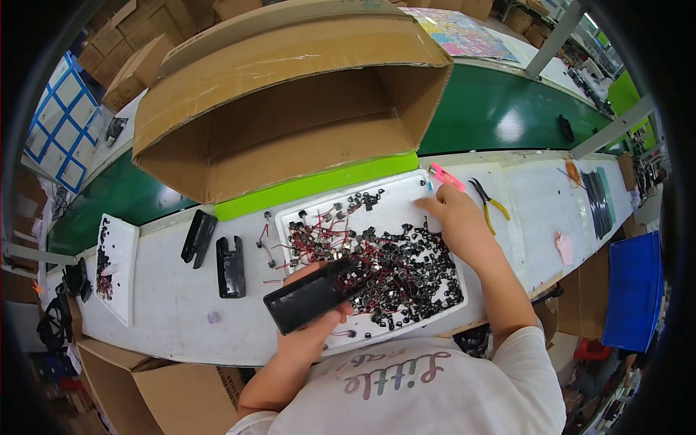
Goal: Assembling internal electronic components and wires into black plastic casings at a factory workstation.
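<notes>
My left hand (319, 335) is closed around a long black plastic housing (304, 299), holding it tilted over the near left part of a white foam tray (453, 310). The tray bears a heap of small black parts (413, 279) and little components with red and black wires (315, 243). Over the tray's far right corner is my right hand (451, 212), its index finger stretched out and some fingers bent. Nothing shows in its grip, though its underside is hidden. Left of the tray lie two more black housings, one upright (230, 268) and one slanted (198, 238).
A large open cardboard box (290, 94) stands behind the tray, above a bright green strip (319, 185). Yellow-handled pliers (491, 206) and a pink object (447, 176) lie at the right. Another white tray (119, 290) is far left; a blue bin (631, 290) sits far right.
</notes>
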`<state>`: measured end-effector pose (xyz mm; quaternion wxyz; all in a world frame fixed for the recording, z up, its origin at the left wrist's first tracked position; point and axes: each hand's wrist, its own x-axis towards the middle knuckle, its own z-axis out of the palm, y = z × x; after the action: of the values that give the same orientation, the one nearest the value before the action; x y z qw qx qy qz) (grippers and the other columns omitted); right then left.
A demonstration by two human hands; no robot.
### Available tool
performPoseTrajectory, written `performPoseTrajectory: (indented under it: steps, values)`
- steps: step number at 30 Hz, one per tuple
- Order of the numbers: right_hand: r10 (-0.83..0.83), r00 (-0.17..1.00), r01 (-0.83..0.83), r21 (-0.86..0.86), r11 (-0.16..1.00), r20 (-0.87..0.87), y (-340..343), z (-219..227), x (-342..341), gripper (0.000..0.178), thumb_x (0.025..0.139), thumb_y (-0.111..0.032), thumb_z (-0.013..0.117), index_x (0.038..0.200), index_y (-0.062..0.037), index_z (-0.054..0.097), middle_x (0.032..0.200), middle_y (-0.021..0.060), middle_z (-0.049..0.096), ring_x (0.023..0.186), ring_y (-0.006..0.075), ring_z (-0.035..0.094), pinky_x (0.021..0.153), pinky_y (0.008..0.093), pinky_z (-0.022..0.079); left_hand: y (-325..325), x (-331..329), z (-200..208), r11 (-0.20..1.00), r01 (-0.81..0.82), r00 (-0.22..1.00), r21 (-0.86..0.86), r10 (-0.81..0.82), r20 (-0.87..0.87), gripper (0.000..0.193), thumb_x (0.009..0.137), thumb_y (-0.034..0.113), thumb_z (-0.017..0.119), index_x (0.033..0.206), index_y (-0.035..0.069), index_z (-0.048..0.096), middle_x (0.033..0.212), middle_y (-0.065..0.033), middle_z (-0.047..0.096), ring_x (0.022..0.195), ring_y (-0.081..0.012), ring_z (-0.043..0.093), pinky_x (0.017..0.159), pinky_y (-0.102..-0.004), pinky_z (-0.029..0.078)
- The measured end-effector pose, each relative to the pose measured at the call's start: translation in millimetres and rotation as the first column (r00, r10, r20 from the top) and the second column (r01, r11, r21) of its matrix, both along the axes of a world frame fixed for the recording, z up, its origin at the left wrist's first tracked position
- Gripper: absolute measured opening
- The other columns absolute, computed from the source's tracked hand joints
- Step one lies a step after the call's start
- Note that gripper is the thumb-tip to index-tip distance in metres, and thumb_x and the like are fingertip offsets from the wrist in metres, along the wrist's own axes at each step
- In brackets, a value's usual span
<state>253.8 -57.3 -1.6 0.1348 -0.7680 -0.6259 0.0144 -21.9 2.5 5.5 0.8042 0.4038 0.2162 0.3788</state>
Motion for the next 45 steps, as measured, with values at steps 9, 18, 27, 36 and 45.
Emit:
performPoseTrajectory:
  steps: [9,18,27,36,45]
  values:
    - [0.257,0.957,-0.226,0.213,0.95,-0.131,19,4,-42,0.01,0.068,-0.008,0.068,0.077,-0.0045,0.066,0.076,0.0075,0.051,0.077,0.026,0.051,0.067,0.0354,0.043,2,3,-6,0.998,0.044,0.999,-0.038,-0.043,0.015,0.061,0.07,-0.006,0.061,0.126,0.002,0.037,0.111,-0.0175,0.056,0.079,-0.021,0.061,0.068,-0.0324,0.051]
    - [0.244,0.967,-0.238,0.078,0.968,-0.073,38,-12,-54,0.009,0.068,-0.014,0.067,0.067,-0.0053,0.063,0.077,0.0071,0.053,0.08,0.025,0.051,0.074,0.0359,0.041,0,0,-11,0.996,0.069,0.997,-0.061,-0.071,-0.022,0.061,0.071,-0.008,0.059,0.127,0.002,0.036,0.11,-0.0172,0.056,0.081,-0.0209,0.061,0.074,-0.0347,0.052]
    - [0.29,0.856,-0.253,0.141,0.957,-0.427,21,24,-52,0.009,0.07,-0.003,0.063,0.078,-0.0022,0.058,0.077,0.0081,0.057,0.076,0.0256,0.055,0.068,0.0339,0.045,2,1,-10,0.991,0.105,0.994,-0.087,-0.106,-0.006,0.062,0.071,-0.009,0.061,0.127,0.002,0.038,0.121,-0.018,0.05,0.081,-0.0216,0.062,0.071,-0.0334,0.053]
    - [0.271,0.616,-0.234,0.156,0.96,-0.74,7,46,-69,0.013,0.076,0.0,0.062,0.088,-0.0028,0.063,0.074,0.0075,0.059,0.067,0.0207,0.058,0.06,0.0297,0.045,-3,5,-10,0.931,0.345,0.938,-0.115,-0.341,0.058,0.061,0.072,-0.006,0.063,0.128,0.003,0.04,0.125,-0.016,0.048,0.079,-0.0222,0.062,0.067,-0.0318,0.051]
    - [0.592,0.679,-0.459,0.378,0.804,-0.435,3,44,-62,0.017,0.075,-0.004,0.065,0.092,-0.0042,0.063,0.081,0.0084,0.058,0.073,0.0261,0.058,0.063,0.0353,0.047,-1,-4,-11,0.783,0.385,0.913,-0.489,-0.246,0.325,0.065,0.071,0.003,0.063,0.131,0.002,0.039,0.116,-0.0162,0.055,0.071,-0.0208,0.06,0.059,-0.0303,0.05]
